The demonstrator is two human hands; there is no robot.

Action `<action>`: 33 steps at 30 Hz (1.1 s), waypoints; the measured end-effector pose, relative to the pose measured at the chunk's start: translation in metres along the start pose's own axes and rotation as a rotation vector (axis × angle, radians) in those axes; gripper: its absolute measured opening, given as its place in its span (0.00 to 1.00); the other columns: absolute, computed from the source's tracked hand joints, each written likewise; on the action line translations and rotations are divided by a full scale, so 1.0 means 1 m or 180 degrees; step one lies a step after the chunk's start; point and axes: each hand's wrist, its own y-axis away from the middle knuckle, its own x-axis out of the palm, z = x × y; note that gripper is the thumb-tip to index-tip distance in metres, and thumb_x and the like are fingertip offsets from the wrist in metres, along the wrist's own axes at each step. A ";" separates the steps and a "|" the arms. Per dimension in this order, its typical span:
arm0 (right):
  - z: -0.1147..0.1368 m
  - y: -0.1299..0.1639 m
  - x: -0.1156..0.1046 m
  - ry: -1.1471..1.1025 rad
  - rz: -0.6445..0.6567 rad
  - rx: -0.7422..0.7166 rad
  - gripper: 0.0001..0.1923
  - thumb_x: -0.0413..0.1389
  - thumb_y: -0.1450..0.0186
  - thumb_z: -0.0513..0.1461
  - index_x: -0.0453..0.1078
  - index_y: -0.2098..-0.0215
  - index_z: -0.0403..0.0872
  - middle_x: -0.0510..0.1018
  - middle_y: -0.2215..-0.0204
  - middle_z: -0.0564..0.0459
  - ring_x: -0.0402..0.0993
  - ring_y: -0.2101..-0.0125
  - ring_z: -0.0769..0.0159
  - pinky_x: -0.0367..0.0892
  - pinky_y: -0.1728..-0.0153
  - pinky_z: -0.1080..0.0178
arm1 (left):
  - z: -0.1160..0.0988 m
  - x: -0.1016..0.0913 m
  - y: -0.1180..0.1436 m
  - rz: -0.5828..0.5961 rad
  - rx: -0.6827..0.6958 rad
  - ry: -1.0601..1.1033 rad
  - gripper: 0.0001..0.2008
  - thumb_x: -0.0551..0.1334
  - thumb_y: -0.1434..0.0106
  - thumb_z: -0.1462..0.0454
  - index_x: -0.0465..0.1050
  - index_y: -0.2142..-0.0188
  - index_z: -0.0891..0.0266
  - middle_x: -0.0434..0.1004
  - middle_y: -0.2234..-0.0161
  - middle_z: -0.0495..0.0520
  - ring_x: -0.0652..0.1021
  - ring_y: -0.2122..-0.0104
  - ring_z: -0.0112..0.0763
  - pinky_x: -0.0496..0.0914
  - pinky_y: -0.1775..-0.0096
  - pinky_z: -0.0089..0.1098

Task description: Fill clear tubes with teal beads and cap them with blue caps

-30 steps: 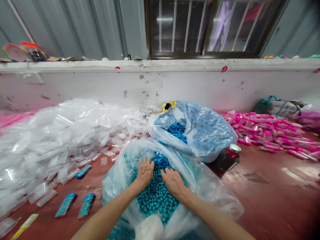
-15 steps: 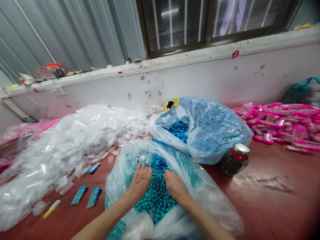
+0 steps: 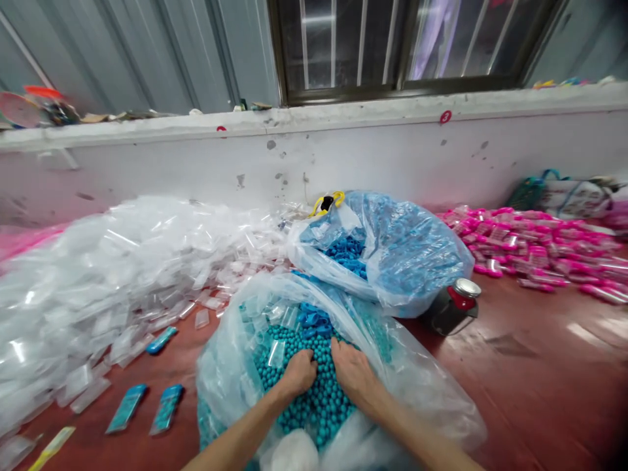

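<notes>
Both hands sit in the near plastic bag (image 3: 230, 366) on the red floor. Your left hand (image 3: 300, 374) curls, its grip closed on teal beads (image 3: 314, 399); right hand (image 3: 354, 374) lies flat, open. Scoop shallow, keeping the clear sleeves (image 3: 276, 353) out.

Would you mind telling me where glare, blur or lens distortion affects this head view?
Head view: glare streaks the clear plastic heap and the red floor at right; the wall ledge bows, a wide-angle effect; frame edges smear, as at the pink packets. The left hand and right hand on the teal beads stay fairly sharp.
</notes>
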 end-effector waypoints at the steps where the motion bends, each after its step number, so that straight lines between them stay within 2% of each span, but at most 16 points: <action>1: -0.002 -0.002 0.001 -0.0134 0.0082 -0.0001 0.16 0.41 0.39 0.29 0.67 0.60 0.42 0.75 0.66 0.43 0.71 0.62 0.58 0.63 0.62 0.59 | 0.001 -0.001 -0.001 0.0137 0.0030 0.0398 0.07 0.53 0.45 0.62 0.64 0.76 0.63 0.70 0.76 0.52 0.71 0.68 0.34 0.63 0.62 0.34; 4: -0.008 -0.010 0.000 -0.0383 0.0271 0.0036 0.14 0.41 0.36 0.34 0.68 0.62 0.44 0.76 0.71 0.51 0.72 0.68 0.66 0.65 0.66 0.65 | 0.006 -0.009 0.004 0.0535 0.0099 0.1610 0.13 0.54 0.47 0.55 0.65 0.74 0.63 0.69 0.77 0.48 0.70 0.72 0.29 0.64 0.65 0.31; 8: -0.012 -0.016 0.001 -0.1209 0.0568 0.0243 0.16 0.41 0.36 0.38 0.63 0.53 0.45 0.73 0.79 0.57 0.70 0.80 0.69 0.65 0.80 0.68 | 0.014 -0.020 0.017 0.0731 0.0022 0.2808 0.15 0.61 0.55 0.54 0.66 0.73 0.64 0.68 0.77 0.47 0.70 0.73 0.26 0.63 0.65 0.29; 9: -0.011 -0.016 0.001 -0.1332 0.0541 0.0257 0.17 0.42 0.36 0.39 0.62 0.51 0.45 0.74 0.77 0.57 0.70 0.79 0.68 0.66 0.80 0.68 | 0.014 -0.021 0.019 0.0752 -0.0003 0.2994 0.15 0.62 0.56 0.55 0.66 0.73 0.64 0.68 0.77 0.47 0.69 0.74 0.26 0.63 0.66 0.29; 11: -0.009 -0.014 -0.001 -0.1137 0.0242 0.0107 0.17 0.43 0.37 0.39 0.62 0.51 0.45 0.76 0.70 0.52 0.73 0.70 0.64 0.69 0.70 0.63 | 0.016 -0.024 0.021 0.0775 -0.0055 0.3319 0.14 0.64 0.56 0.57 0.67 0.74 0.64 0.68 0.79 0.46 0.68 0.76 0.25 0.62 0.68 0.28; 13: -0.003 -0.011 -0.004 -0.0664 -0.0154 -0.0181 0.18 0.44 0.37 0.39 0.63 0.51 0.44 0.74 0.60 0.46 0.70 0.58 0.60 0.65 0.58 0.57 | 0.017 -0.024 0.021 0.0789 -0.0090 0.3628 0.13 0.65 0.57 0.59 0.67 0.75 0.65 0.68 0.79 0.46 0.68 0.77 0.24 0.61 0.69 0.27; 15: 0.005 -0.008 -0.009 -0.0527 -0.0310 -0.0363 0.18 0.44 0.37 0.39 0.63 0.51 0.43 0.72 0.56 0.44 0.66 0.54 0.59 0.60 0.52 0.55 | 0.018 -0.025 0.021 0.0827 -0.0100 0.3884 0.14 0.67 0.58 0.60 0.67 0.75 0.66 0.70 0.78 0.47 0.69 0.76 0.24 0.61 0.69 0.27; 18: 0.018 -0.007 -0.015 -0.1126 0.0033 -0.0306 0.15 0.44 0.36 0.40 0.65 0.55 0.45 0.74 0.62 0.49 0.70 0.61 0.64 0.64 0.58 0.62 | 0.019 -0.028 0.022 0.0745 -0.0120 0.4032 0.18 0.68 0.59 0.60 0.65 0.71 0.65 0.71 0.78 0.47 0.72 0.75 0.26 0.61 0.70 0.27; 21: 0.026 -0.008 -0.015 -0.1596 0.0262 -0.0234 0.12 0.45 0.37 0.41 0.68 0.61 0.47 0.74 0.71 0.54 0.69 0.69 0.67 0.65 0.65 0.66 | 0.020 -0.030 0.025 0.0672 -0.0128 0.3957 0.20 0.67 0.57 0.57 0.63 0.67 0.64 0.73 0.77 0.48 0.74 0.76 0.27 0.61 0.73 0.27; 23: 0.027 -0.010 -0.013 -0.1800 0.0297 -0.0103 0.11 0.46 0.38 0.41 0.68 0.64 0.47 0.71 0.75 0.57 0.67 0.75 0.69 0.64 0.71 0.68 | 0.020 -0.029 0.027 0.0701 -0.0120 0.3790 0.21 0.65 0.54 0.54 0.61 0.66 0.63 0.73 0.76 0.48 0.73 0.79 0.27 0.59 0.77 0.25; 26: 0.028 -0.011 -0.008 -0.2125 0.0351 0.0152 0.10 0.48 0.39 0.42 0.67 0.69 0.46 0.67 0.80 0.59 0.60 0.81 0.73 0.59 0.79 0.70 | 0.019 -0.024 0.028 0.0509 -0.0058 0.3646 0.21 0.63 0.53 0.52 0.60 0.67 0.62 0.71 0.78 0.46 0.70 0.85 0.23 0.55 0.84 0.22; 30: 0.030 -0.009 -0.005 -0.2180 0.0241 0.0253 0.10 0.49 0.40 0.42 0.67 0.73 0.45 0.64 0.82 0.60 0.57 0.82 0.74 0.56 0.81 0.71 | 0.018 -0.016 0.030 0.0273 0.0048 0.3736 0.22 0.64 0.55 0.51 0.59 0.66 0.61 0.67 0.81 0.43 0.69 0.86 0.21 0.57 0.86 0.21; 33: 0.033 -0.005 -0.007 -0.2014 0.0078 0.0180 0.11 0.49 0.39 0.42 0.68 0.73 0.45 0.62 0.83 0.60 0.56 0.82 0.74 0.55 0.81 0.71 | 0.016 -0.014 0.034 0.0096 0.0041 0.3661 0.24 0.63 0.53 0.53 0.59 0.60 0.61 0.67 0.80 0.42 0.70 0.85 0.23 0.61 0.85 0.22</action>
